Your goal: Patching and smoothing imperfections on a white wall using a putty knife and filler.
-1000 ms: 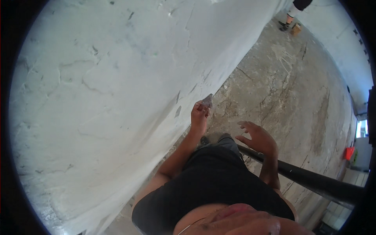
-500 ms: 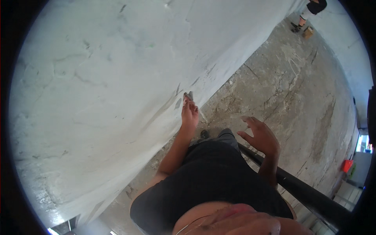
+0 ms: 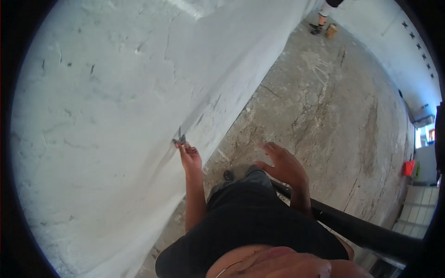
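My left hand (image 3: pixel 191 157) is reached out to the white wall (image 3: pixel 106 116), its fingers closed on a small grey flat piece (image 3: pixel 181 139). The piece is at the wall's surface, and a dark mark shows just beyond it; its exact kind is too small to tell. Out in front of my body, my right hand (image 3: pixel 286 163) hangs in the air above the concrete floor (image 3: pixel 320 111). Its fingers are stretched and apart, and nothing is in them.
A long black bar (image 3: pixel 361 227) runs past my right side. Far off at the upper right stands another person (image 3: pixel 321 19) beside a small brown box (image 3: pixel 331 31). Along the right are a red object (image 3: pixel 408 167) and a white gridded container (image 3: pixel 417 208). Cracks mark the floor.
The view has shifted, with the wall and floor sliding left. My left hand, still gripping the grey piece, appears lower and further left against the wall. My right hand stays open.
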The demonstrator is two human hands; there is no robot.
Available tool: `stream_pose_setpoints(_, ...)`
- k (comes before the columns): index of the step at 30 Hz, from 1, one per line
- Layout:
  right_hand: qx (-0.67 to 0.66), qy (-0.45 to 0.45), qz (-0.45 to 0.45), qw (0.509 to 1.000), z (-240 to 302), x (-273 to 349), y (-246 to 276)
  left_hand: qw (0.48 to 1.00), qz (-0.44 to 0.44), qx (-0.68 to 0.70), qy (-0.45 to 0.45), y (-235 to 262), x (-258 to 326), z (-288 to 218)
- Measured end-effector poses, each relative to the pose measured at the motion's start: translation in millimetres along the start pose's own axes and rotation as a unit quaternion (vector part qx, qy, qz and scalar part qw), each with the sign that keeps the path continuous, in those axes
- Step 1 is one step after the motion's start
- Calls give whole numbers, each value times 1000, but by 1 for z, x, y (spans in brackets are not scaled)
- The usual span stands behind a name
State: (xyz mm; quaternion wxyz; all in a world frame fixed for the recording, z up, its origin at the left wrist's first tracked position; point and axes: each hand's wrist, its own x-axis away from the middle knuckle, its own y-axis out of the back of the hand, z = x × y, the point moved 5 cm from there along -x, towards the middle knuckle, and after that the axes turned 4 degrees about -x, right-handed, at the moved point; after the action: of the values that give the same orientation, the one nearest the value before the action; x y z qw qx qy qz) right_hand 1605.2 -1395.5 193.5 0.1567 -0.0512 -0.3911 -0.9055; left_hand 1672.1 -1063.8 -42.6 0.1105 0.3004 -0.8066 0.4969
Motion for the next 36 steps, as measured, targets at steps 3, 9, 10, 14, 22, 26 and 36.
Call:
stream_pose_setpoints(3, -16, 21, -27, 999, -6, 0, 1, 999, -50, -2, -2, -25, 6, -7)
stream_pose_setpoints(9, -30, 33, -14, 999, -1, 1, -1, 999, -32, 21, 20, -40, 8, -14)
stream_pose_setpoints(10, -8, 33, -11, 999, -1, 0, 0, 999, -26, 38, 17, -45, 9, -14)
stream_pose_setpoints(14, 21, 93, -44, 994, -10, 2, -11, 999, 18, 19, 24, -32, -6, -23)
stream_pose_setpoints(22, -10, 51, -10, 999, -10, 2, 0, 976, 57, 159, 135, -55, 18, -45)
stream_pose_setpoints(26, -2, 65, -1, 998, -7, -1, -3, 989, 18, 73, 125, -73, 46, -68)
stream_pose_setpoints(36, 18, 41, 4, 999, -6, 4, -13, 987, 114, -9, 112, -96, 41, -64)
